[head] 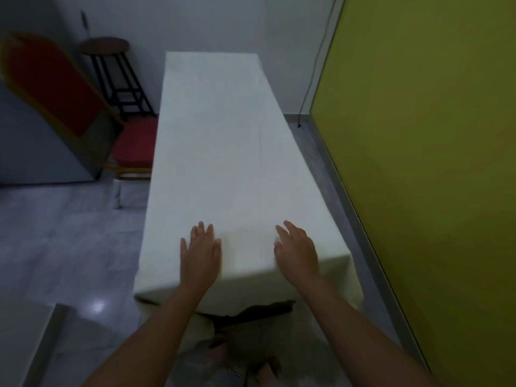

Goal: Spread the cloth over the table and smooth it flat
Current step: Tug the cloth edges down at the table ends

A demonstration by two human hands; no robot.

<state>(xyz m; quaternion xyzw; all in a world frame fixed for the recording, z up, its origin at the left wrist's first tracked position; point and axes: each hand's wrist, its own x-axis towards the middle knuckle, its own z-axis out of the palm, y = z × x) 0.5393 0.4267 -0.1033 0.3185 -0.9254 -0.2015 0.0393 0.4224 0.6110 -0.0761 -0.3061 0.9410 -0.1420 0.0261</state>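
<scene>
A white cloth [223,152] covers the whole long table, which runs away from me toward the back wall. It hangs down over the near end and both long sides. The top looks mostly flat, with a faint crease down the right half. My left hand [199,254] lies palm down on the cloth near the near edge, fingers spread. My right hand [297,251] rests flat on the cloth to its right, fingers apart. Neither hand grips anything. The table itself is hidden under the cloth.
A red padded chair [134,148] stands against the table's left side, with a dark round stool [107,48] behind it. A yellow-green wall [418,163] runs close along the right. A black cable [310,88] hangs down the back wall. My feet show below the near edge.
</scene>
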